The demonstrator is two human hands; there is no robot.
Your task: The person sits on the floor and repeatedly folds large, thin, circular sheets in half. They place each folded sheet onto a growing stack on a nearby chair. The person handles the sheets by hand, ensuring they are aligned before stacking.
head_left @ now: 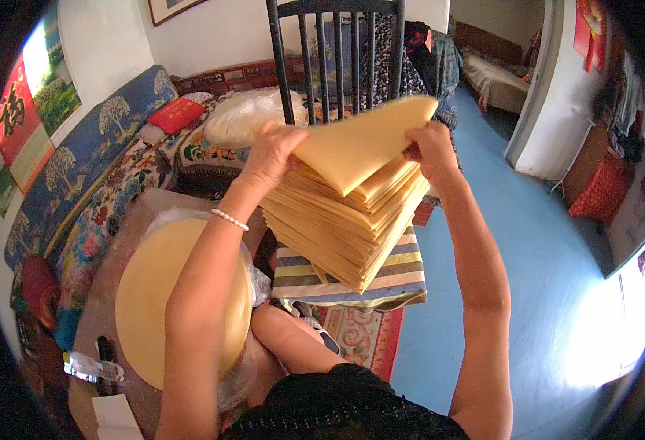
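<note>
The grip of both hands pinches one thin, pale-yellow folded sheet [359, 143]: the left hand [270, 155] holds its left corner, the right hand [431, 147] its right edge, over a tall stack of folded yellow sheets [348, 231] on a striped cushion [399, 275] on the seat of a dark slatted chair [337, 51]. To do this well, I judge the sheet should meet the stack flat, edges lined up, fingers light so it does not tear. At the left, a round pile of flat yellow sheets on clear plastic [150, 293] lies on the brown tabletop [102, 308], under the left forearm. Beyond are a patterned blue sofa [95, 169] and a blue floor [542, 271].
</note>
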